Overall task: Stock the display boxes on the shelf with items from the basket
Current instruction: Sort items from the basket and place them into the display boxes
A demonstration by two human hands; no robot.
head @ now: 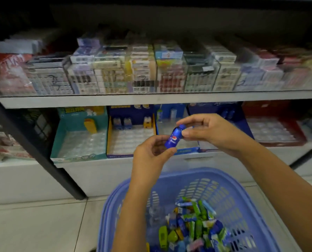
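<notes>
Both hands hold one small blue bottle point(173, 138) up in front of the shelf point(151, 100). The left hand point(151, 153) pinches its bottom, and the right hand point(208, 131) pinches its cap. It looks picked and ready to go in. Next it needs a free cup in a box, maybe the blue box point(171, 111) just behind, though I cannot tell which box matches. Both arms reach up over the basket point(169, 174), which has many more sweets point(197, 224) inside.

Basket point(197, 172) bottom centre, items point(197, 224) inside. Display boxes point(118, 155) abreast on lower shelf point(97, 163) mid-frame; stacked packs point(142, 70) on shelf above point(151, 100).
</notes>
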